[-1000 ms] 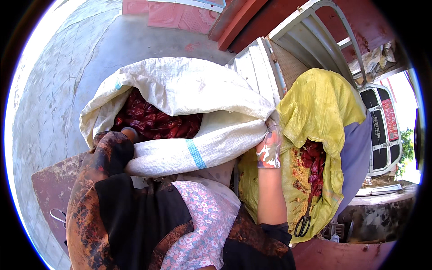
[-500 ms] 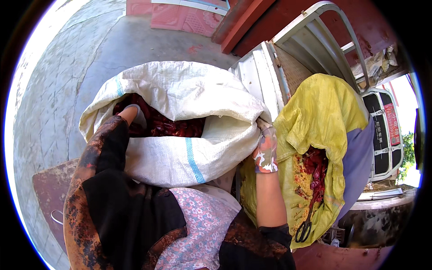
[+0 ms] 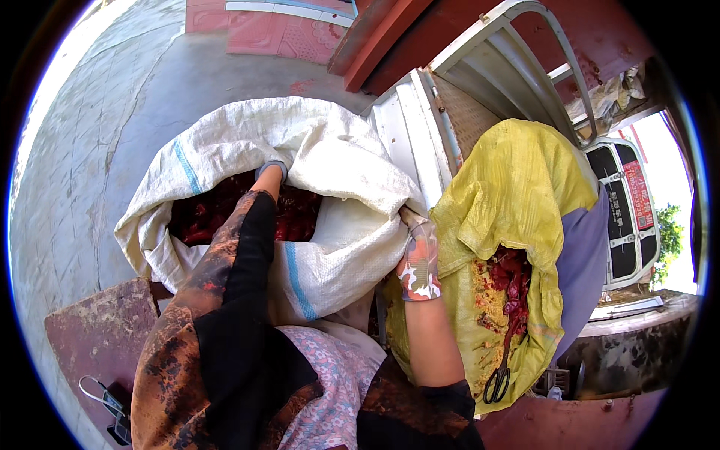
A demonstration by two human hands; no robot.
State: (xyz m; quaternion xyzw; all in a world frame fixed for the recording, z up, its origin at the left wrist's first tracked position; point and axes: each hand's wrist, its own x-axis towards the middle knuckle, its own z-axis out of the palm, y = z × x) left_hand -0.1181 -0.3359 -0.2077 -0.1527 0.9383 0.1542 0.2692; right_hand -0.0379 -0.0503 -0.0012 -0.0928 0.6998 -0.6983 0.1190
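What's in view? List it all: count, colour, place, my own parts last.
White sack: 1, white, blue-striped, centre.
Peppers: many, dark red, inside it.
Yellow sack: 1, yellow, right.
Red pieces: many, red, at its opening.
Seed-like bits: many, yellowish, beside them.
Scissors: 1, black, on yellow sack.
Cloth: 1, purple, beside yellow sack.
Metal gate: 1, whitish, upper right.
Tiled wall: 1, pink, top.
Floor: 1, grey, upper left.
Board: 1, maroon, lower left.
Left hand: 1, grey-gloved, mostly hidden by sack.
Right hand: 1, camouflage-gloved, gripping white sack.
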